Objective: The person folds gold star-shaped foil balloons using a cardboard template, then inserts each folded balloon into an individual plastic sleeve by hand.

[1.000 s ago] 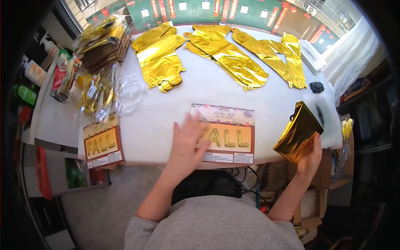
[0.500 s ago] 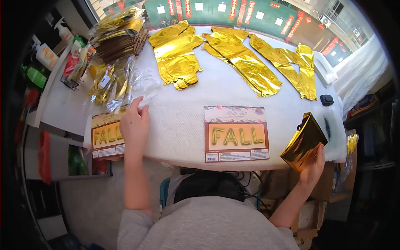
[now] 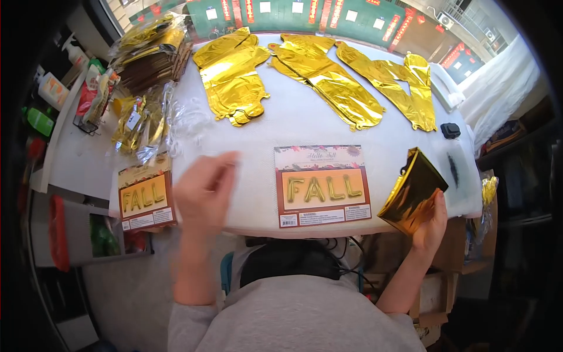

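worn on the head, facing forward and steeply down over the near edge of the white table (image 3: 293,126); close and wide-angle, bowing the edges, framing left hand (image 3: 202,190) and right hand (image 3: 431,220) with folded gold foil (image 3: 413,190) at that near edge.

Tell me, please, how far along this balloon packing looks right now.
Looks done: filled clear bags lie at far left, and one FALL card is laid out in front. In hand: the right hand holds a folded gold foil balloon; the left hand is blurred above the table, grip unclear. Seemingly left: three piles of flat gold balloons at the back and a stack of FALL cards.
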{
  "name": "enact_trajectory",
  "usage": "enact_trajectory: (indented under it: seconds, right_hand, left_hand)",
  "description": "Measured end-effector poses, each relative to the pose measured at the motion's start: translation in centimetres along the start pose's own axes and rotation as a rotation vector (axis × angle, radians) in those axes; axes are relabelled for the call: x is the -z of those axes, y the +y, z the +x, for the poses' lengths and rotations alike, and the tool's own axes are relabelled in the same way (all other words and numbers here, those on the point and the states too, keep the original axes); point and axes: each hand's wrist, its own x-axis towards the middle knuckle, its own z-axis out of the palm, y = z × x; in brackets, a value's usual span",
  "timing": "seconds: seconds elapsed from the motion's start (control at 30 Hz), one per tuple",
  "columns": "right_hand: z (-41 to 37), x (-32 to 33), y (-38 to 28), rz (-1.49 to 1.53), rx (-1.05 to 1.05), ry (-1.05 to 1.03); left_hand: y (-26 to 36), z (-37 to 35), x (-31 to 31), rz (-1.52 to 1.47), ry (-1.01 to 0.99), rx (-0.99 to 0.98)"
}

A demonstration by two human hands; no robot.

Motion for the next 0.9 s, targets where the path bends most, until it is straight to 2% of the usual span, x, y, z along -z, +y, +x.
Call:
enact_trajectory:
  seconds: [0.07, 0.13, 0.17, 0.23, 0.37, 0.43, 0.47, 0.53, 0.57, 0.73, 0.8, 0.83, 0.9]
  right_hand:
    - [-0.7, -2.2, 0.3, 0.001, -0.050, 0.026]
    - [-0.6, -2.3, 0.9, 0.011, -0.105, -0.037]
    - [-0.8, -2.8, 0.8, 0.007, -0.099, -0.026]
    - [-1.2, -3.9, 0.6, 0.048, -0.130, -0.098]
    - [-1.0, -4.5, -0.6, 0.040, -0.111, -0.063]
    - [-0.4, -3.3, -0.6, 0.003, -0.089, -0.086]
    - [-0.3, -3.0, -0.5, 0.003, -0.089, -0.085]
    - [-0.2, -2.6, -0.2, 0.036, -0.100, -0.088]
    - [-0.3, -2.7, -0.1, 0.036, -0.101, -0.085]
    - [-0.6, -2.0, 0.4, 0.072, -0.105, -0.037]
    - [-0.6, -2.0, -0.4, 0.084, -0.085, -0.023]
    - [-0.5, -1.9, -0.7, 0.095, -0.068, -0.011]
    - [-0.3, -0.9, -1.0, 0.103, -0.069, 0.004]
  left_hand:
    - [1.6, -1.0, -3.6, 0.027, -0.212, -0.268]
    - [1.8, -2.4, -8.4, -0.047, -0.211, -0.397]
    - [1.5, -3.1, -9.6, -0.058, -0.217, -0.402]
    - [1.6, -4.0, -10.9, 0.046, -0.374, -0.396]
    - [2.8, -4.8, -8.9, -0.050, -0.452, -0.282]
    - [3.5, -5.2, -7.6, -0.123, -0.591, -0.465]
    - [3.1, -6.3, -7.6, -0.124, -0.593, -0.465]
    - [2.0, -8.5, -8.0, 0.045, -0.737, -0.596]
    - [1.6, -8.9, -7.7, 0.109, -0.701, -0.660]
    - [0.9, -8.6, -4.1, -0.001, -0.570, -0.623]
    - [0.9, -8.3, -2.3, -0.237, -0.298, -0.354]
    - [0.7, -9.1, -2.3, -0.235, -0.298, -0.355]
    - [0.0, -11.1, -2.8, -0.795, 0.179, 0.128]
